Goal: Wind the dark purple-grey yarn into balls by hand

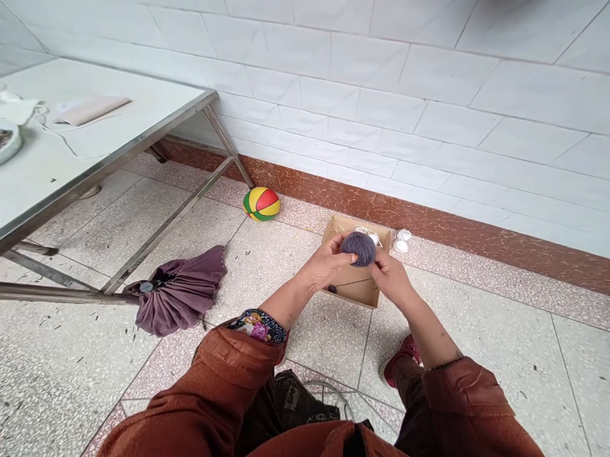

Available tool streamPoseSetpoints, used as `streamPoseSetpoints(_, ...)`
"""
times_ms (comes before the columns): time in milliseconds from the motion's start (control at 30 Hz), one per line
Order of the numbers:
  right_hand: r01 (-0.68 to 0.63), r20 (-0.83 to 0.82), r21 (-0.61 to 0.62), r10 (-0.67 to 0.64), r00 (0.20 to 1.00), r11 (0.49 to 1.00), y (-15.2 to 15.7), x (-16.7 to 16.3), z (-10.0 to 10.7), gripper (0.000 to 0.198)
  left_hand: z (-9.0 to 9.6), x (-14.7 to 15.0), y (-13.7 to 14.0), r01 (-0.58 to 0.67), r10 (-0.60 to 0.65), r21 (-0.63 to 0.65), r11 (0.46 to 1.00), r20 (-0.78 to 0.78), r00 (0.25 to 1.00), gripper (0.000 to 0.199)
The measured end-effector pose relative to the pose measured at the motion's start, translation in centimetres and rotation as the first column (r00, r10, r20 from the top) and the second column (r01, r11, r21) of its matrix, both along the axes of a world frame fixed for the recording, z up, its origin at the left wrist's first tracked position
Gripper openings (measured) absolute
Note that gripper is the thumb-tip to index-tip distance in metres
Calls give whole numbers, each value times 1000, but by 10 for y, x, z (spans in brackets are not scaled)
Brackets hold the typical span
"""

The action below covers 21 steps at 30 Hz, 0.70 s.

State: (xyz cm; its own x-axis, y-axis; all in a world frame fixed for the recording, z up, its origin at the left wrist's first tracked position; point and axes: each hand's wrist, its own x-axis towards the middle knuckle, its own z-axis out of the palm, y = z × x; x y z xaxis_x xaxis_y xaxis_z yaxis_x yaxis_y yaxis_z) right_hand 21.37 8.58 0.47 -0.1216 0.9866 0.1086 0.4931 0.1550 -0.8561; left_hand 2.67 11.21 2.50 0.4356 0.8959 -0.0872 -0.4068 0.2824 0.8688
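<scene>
A ball of dark grey-purple yarn is held in my left hand, with the thumb across its front. My right hand is closed at the ball's right edge, its fingertips pinched on the yarn. Below both hands, an open cardboard box rests on the floor. White yarn lies at the back of the box, partly hidden by the ball. Toward its front left is a small dark object, and a thin dark strand runs from near it toward my right hand.
Small white yarn balls sit right of the box by the wall. A colourful ball stands near the leg of a metal-framed table at left. A folded purple umbrella lies on the floor. My red shoe is close to the box.
</scene>
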Motion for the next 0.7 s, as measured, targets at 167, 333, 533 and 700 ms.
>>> streamPoseSetpoints(167,-270,43,29,268,962,963,-11,-15,9,23,-7,-1,6,-218,228,66,974,-298,927,48)
streamPoseSetpoints(333,-222,-90,79,228,969,972,-12,-8,28,22,-9,-1,5,-143,226,202,969,-483,846,53)
streamPoseSetpoints(533,136,-171,130,-113,979,982,-2,9,21,20,-11,0,-1,157,-83,142,977,-427,900,64)
streamPoseSetpoints(700,173,-178,-3,-171,969,985,2,8,8,24,-2,2,-8,320,-312,84,944,-88,946,79)
